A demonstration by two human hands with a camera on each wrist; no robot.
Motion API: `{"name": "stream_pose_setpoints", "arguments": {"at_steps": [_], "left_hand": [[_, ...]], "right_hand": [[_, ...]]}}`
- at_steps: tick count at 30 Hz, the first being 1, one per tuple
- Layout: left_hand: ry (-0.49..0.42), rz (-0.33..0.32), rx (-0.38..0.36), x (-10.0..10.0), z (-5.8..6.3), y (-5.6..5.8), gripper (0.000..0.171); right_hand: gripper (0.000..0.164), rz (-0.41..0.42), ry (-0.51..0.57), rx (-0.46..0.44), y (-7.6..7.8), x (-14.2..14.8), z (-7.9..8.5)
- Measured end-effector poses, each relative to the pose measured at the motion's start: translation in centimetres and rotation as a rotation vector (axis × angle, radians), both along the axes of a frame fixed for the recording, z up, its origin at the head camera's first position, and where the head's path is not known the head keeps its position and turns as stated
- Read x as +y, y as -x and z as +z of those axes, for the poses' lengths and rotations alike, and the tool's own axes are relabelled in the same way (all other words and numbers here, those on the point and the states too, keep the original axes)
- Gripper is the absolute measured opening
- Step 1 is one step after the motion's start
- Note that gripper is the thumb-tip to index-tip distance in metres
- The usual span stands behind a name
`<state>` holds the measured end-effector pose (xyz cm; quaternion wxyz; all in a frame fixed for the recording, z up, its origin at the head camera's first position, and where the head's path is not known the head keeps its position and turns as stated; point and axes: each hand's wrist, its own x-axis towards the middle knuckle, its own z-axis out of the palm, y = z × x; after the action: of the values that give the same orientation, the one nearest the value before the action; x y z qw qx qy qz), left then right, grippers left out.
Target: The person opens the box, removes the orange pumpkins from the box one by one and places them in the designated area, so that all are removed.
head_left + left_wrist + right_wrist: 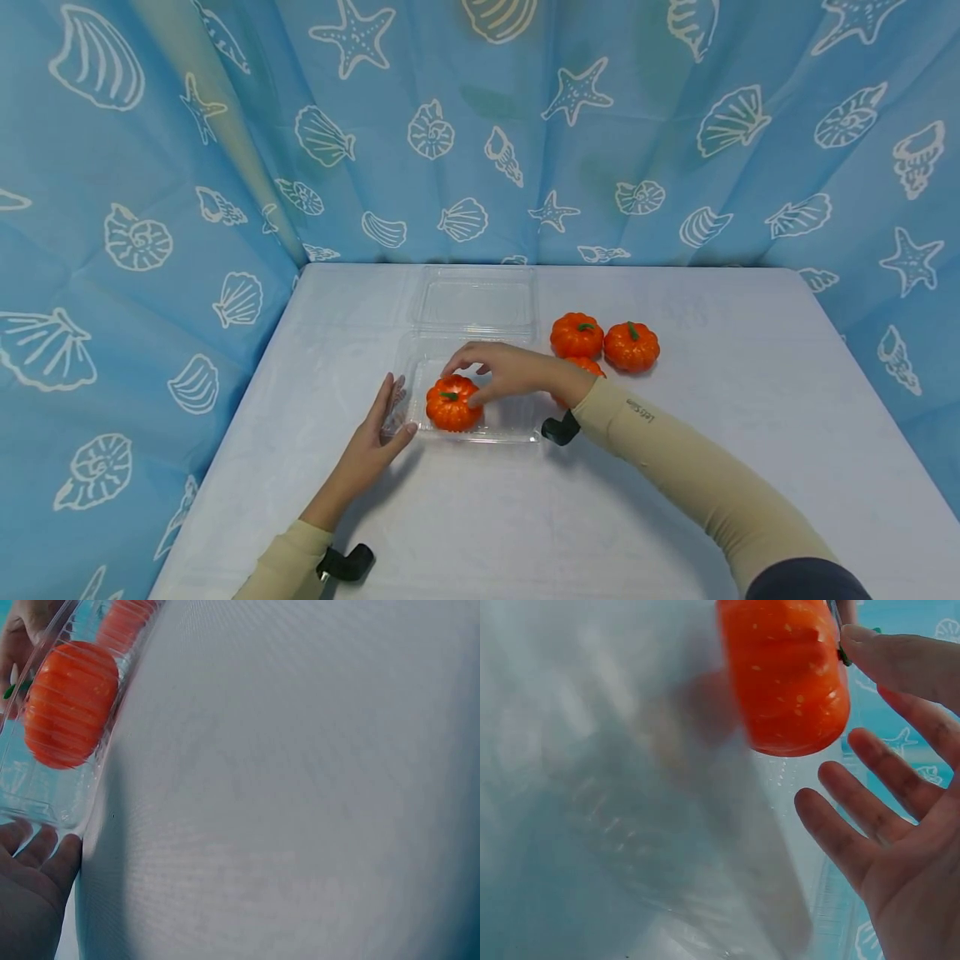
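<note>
A small orange pumpkin (453,410) with a green stem sits inside the clear plastic container (507,432), toward its left side. Over it reaches my right hand (510,368), fingers spread and thumb tip at the pumpkin's upper side. In the right wrist view the fingers (847,840) stand apart from the pumpkin (787,682). At the container's left wall, my left hand (369,446) rests with extended fingers against the side and its thumb by the front corner. The left wrist view has those fingertips (67,851) right at the container's edge.
The container's hinged lid (480,302) lies open behind it. Right of the container are two pumpkins (577,336) (632,347) and a third pumpkin (587,365), partly hidden by the right wrist. A blue shell-print curtain (465,167) hangs behind the white table (720,375).
</note>
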<state>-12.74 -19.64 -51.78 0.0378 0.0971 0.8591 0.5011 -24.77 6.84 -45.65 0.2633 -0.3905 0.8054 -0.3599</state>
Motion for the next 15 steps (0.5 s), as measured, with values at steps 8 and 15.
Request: {"name": "stream_pose_setpoints", "arguments": {"at_steps": [8, 15], "left_hand": [[0.01, 0.0, 0.003, 0.05, -0.05, -0.01, 0.089], [0.011, 0.002, 0.008, 0.06, -0.14, 0.02, 0.089]], "right_hand": [[0.048, 0.027, -0.03, -0.015, -0.26, -0.03, -0.23], [0.049, 0.024, -0.024, -0.036, -0.28, 0.02, -0.35]]}}
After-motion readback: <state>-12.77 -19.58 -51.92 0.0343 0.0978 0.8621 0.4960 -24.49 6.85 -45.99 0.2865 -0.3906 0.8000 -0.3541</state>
